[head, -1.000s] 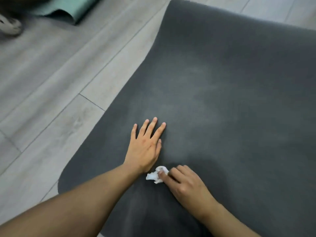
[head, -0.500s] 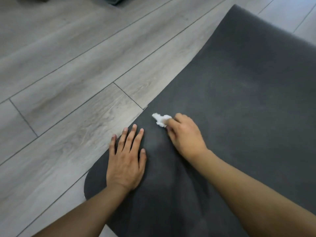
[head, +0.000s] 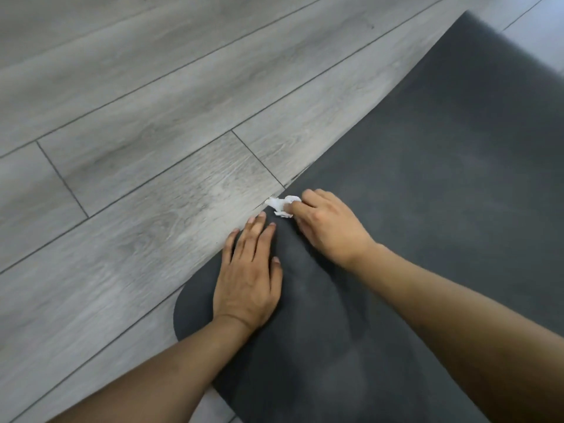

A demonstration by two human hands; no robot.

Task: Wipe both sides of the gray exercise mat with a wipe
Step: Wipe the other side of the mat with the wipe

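Note:
The dark gray exercise mat (head: 427,193) lies flat on the floor and fills the right and lower part of the view. My left hand (head: 248,276) presses flat on it near its rounded near-left corner, fingers straight. Just beyond, my right hand (head: 326,228) pinches a small crumpled white wipe (head: 282,205) and holds it against the mat's left edge, where mat meets floor. The wipe's tip reaches slightly past the edge.
Gray wood-look floor planks (head: 137,148) stretch to the left and behind the mat. A strip of lighter floor (head: 543,29) shows past the mat's far right edge.
My right hand has carried the wipe forward and left, from beside my left wrist out to the mat's left edge. My left hand has stayed flat, now nearer the corner; the view swung left.

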